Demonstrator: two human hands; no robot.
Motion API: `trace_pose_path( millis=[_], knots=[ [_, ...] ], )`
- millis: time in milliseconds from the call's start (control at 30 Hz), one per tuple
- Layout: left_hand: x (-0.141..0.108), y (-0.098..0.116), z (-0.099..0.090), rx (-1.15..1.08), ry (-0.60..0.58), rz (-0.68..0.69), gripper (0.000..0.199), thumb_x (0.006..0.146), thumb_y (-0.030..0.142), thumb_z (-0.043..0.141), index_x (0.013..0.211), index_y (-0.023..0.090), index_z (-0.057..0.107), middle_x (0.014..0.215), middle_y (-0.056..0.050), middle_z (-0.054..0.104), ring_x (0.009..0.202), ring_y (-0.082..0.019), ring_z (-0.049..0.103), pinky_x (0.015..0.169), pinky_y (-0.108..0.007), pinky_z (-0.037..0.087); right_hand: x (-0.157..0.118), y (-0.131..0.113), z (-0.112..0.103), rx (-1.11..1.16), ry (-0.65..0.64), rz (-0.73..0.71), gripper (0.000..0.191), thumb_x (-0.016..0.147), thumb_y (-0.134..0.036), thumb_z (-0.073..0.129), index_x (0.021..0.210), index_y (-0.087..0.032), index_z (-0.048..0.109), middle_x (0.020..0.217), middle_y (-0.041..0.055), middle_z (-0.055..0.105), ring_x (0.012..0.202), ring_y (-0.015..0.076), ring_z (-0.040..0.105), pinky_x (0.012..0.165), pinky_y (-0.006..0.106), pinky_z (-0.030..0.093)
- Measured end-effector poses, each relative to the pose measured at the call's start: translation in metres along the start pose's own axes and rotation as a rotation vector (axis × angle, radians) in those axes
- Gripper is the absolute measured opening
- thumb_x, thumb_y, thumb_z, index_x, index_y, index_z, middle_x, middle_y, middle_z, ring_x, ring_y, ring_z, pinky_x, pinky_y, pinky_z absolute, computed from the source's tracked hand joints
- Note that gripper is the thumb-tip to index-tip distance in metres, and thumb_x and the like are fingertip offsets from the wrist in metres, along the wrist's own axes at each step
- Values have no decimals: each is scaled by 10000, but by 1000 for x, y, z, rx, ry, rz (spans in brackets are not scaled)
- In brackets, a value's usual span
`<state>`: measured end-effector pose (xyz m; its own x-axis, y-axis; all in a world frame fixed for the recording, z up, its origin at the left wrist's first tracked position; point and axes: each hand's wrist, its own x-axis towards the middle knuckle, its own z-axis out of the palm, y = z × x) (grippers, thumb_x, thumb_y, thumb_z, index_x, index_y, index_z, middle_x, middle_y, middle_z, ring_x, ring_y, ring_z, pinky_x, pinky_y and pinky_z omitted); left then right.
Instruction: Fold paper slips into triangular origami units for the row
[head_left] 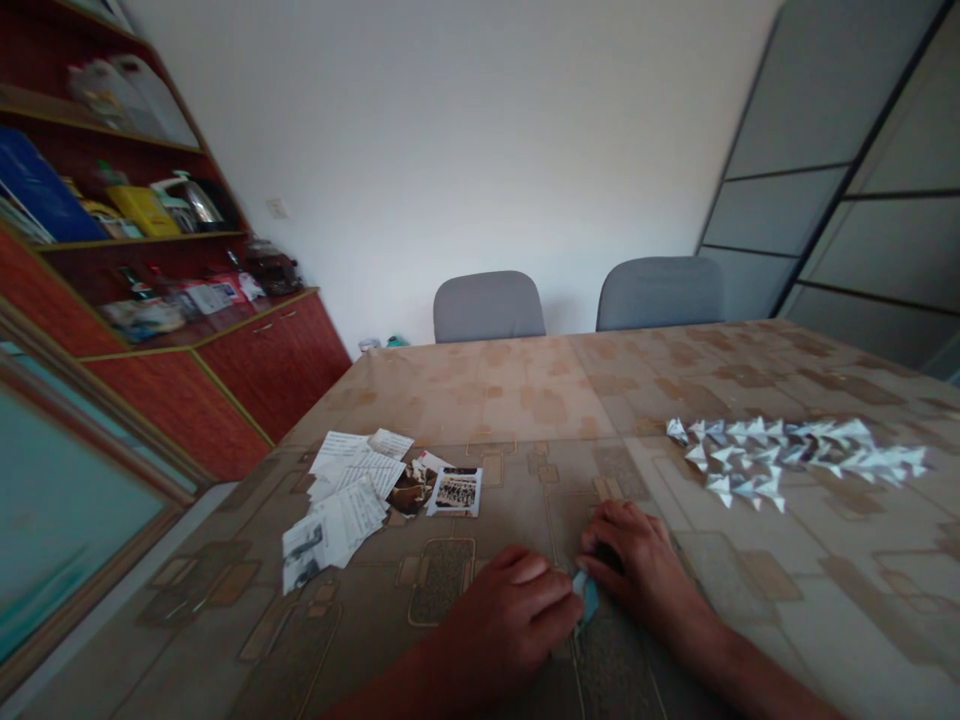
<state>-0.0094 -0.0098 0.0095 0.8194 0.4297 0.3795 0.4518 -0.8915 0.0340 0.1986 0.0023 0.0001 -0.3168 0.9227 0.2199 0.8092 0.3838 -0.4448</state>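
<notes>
A person's two bare hands meet over a small, light-blue piece of folded paper (pixel 587 600) on the near side of a patterned table (pixel 517 385), well short of the far edge. The left hand (pixel 510 615) is curled nearly closed, fingertips at the paper's left side; whether they pinch or merely press is hidden. The right hand (pixel 637 560) is partly open, thumb parted from bent fingers, its tip at or just beside the paper's far end. The piece looks feather-light, crisp along its folds but easily crushed, best taken lightly by a creased edge. Printed paper slips (pixel 364 480) lie toward the table's left edge, folded paper pieces (pixel 750 460) toward the right.
</notes>
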Motion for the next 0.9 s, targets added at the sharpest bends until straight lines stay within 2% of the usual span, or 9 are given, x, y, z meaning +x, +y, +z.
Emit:
trace_pose_path(
  millis=[167, 300, 367, 467, 600, 733, 900],
  knots=[
    [-1, 5, 3, 56, 30, -13, 130, 960, 266, 509, 1040, 217, 598, 821, -5, 590, 736, -153, 486, 670, -293, 320, 1, 1, -2, 18, 3, -9, 112, 801, -164, 676, 732, -211, 602, 808, 17, 609, 840, 235, 579, 756, 361, 397],
    [-1, 5, 4, 50, -11, 16, 130, 971, 250, 491, 1018, 196, 600, 855, -3, 598, 773, -143, 503, 690, -285, 336, 2, 12, -6, 106, -77, -114, 59, 826, -214, 677, 800, -213, 624, 843, 23, 609, 864, 228, 576, 772, 351, 398],
    [-1, 4, 6, 42, -6, 17, 142, 977, 256, 481, 1034, 198, 597, 864, -8, 605, 782, -141, 506, 699, -280, 346, 1, 17, -6, 119, -96, -141, 111, 779, -219, 725, 841, -218, 633, 887, 30, 610, 896, 239, 569, 788, 358, 396],
    [-2, 5, 8, 24, 14, -1, 143, 979, 254, 477, 1020, 193, 600, 840, -7, 605, 782, -142, 508, 699, -285, 355, -1, 20, -5, 107, -83, -102, 182, 726, -177, 754, 861, -220, 639, 923, 36, 609, 931, 252, 560, 805, 368, 392],
    [-1, 5, 9, -14, 1, 11, 145, 980, 239, 472, 995, 177, 602, 826, -6, 602, 787, -144, 513, 709, -295, 362, 1, 17, -2, 107, -81, -40, 153, 742, -94, 698, 808, -221, 645, 866, 18, 614, 887, 228, 570, 784, 343, 393],
    [1, 5, 6, -27, -10, 21, 179, 983, 214, 459, 886, 158, 599, 789, -2, 588, 782, -137, 518, 736, -292, 371, 5, 14, -1, 102, -68, -18, 131, 781, -81, 644, 744, -205, 630, 793, 12, 599, 824, 212, 568, 742, 326, 390],
    [2, 4, 6, -14, -10, 46, 169, 980, 205, 456, 904, 156, 598, 791, -1, 591, 773, -138, 511, 715, -300, 370, 3, 9, -1, 92, -43, -11, 146, 779, -65, 625, 742, -206, 618, 800, 10, 596, 836, 210, 559, 749, 325, 386]
  ],
)
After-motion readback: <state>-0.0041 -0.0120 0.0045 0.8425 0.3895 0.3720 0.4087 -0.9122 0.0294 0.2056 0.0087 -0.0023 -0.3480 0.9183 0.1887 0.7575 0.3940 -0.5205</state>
